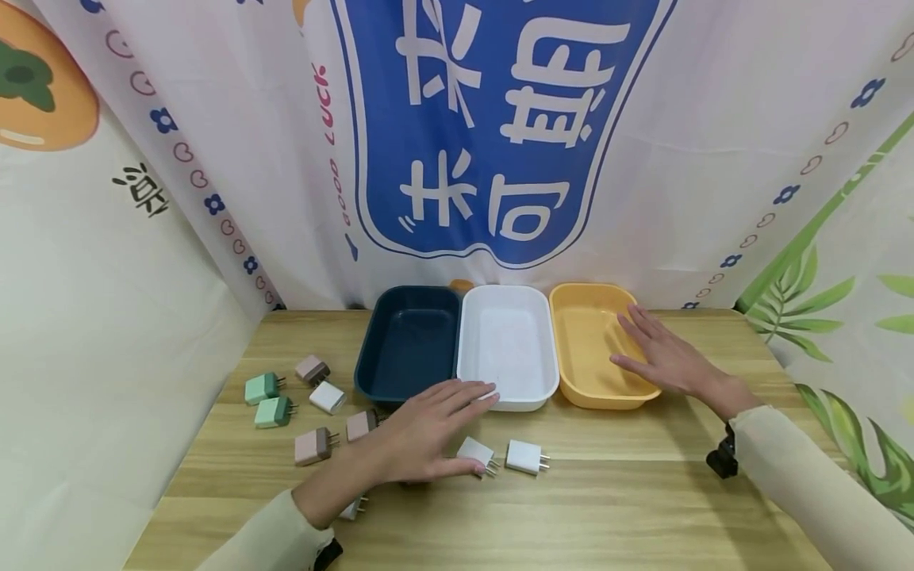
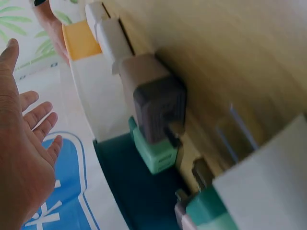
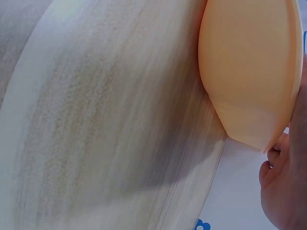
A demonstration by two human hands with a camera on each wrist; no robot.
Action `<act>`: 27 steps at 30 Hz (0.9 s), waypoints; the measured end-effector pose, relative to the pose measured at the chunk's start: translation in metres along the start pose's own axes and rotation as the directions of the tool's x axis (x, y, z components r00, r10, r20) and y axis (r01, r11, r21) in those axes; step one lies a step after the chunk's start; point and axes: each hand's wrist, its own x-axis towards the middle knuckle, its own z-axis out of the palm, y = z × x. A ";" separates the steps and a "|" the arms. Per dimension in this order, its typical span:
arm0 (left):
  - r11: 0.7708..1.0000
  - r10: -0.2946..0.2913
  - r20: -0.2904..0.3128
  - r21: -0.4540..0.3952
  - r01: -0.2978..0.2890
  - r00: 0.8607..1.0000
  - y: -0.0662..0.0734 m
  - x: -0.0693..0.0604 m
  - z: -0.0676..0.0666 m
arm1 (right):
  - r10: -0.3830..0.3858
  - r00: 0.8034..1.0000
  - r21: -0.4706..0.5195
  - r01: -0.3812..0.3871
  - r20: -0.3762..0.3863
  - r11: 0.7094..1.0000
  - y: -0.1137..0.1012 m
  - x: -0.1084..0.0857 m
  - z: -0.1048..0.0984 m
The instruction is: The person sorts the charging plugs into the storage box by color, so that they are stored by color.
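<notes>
Far left, a hanging cloth [image 1: 64, 262] bears an orange fruit print and a dark character, hard to read. Toward the worktop's [image 1: 614, 507] left edge sit two green plugs [image 1: 261, 388], side by side. Just right of them, a pink plug [image 1: 312, 369] nearly meets a white plug [image 1: 328, 397]; nearer the front edge lie a second pink plug [image 1: 312, 446] and, partly hidden by the left arm, a third [image 1: 362, 425]. Faint marks on one pink plug's end face are too blurred to read.

Behind the worktop's back edge, a curtain [image 1: 678, 198] says "GOOD LUCK" in pink, with large white characters on a blue panel [image 1: 471, 222]: 未来 and 可期.

Against that edge stand a dark blue tray [image 1: 364, 349], a white tray [image 1: 507, 341] and a yellow tray [image 1: 596, 396]. The left hand [image 1: 435, 436] has a spread grip, fingers extended before the white tray. Near its thumb is a white charger [image 1: 474, 450], with another [image 1: 524, 457] just right of it. The right hand [image 1: 667, 353], grip likewise spread, is over the yellow tray's right side; I cannot tell whether it touches the rim.
</notes>
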 end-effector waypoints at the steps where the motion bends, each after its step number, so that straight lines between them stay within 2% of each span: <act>1: 1.000 0.003 -0.001 -0.011 -0.003 1.000 0.001 0.001 0.002 | -0.001 1.000 -0.002 0.001 -0.001 1.000 0.000 0.000 0.000; 10: 0.995 0.046 0.023 -0.087 -0.044 0.999 0.012 0.004 0.014 | 0.000 1.000 -0.019 0.000 0.007 1.000 -0.003 0.000 -0.002; 16: 0.992 0.087 -0.002 -0.090 -0.086 0.996 0.018 0.007 0.025 | 0.002 1.000 -0.015 -0.002 0.004 1.000 -0.003 -0.001 -0.001; 20: 0.994 0.069 0.020 -0.091 -0.067 0.997 0.021 0.010 0.030 | 0.006 1.000 -0.016 -0.006 0.008 1.000 -0.002 -0.001 0.000; 27: 0.996 -0.002 0.042 -0.088 0.005 0.999 0.026 0.017 0.034 | 0.005 1.000 -0.024 -0.005 0.002 1.000 -0.001 0.001 0.001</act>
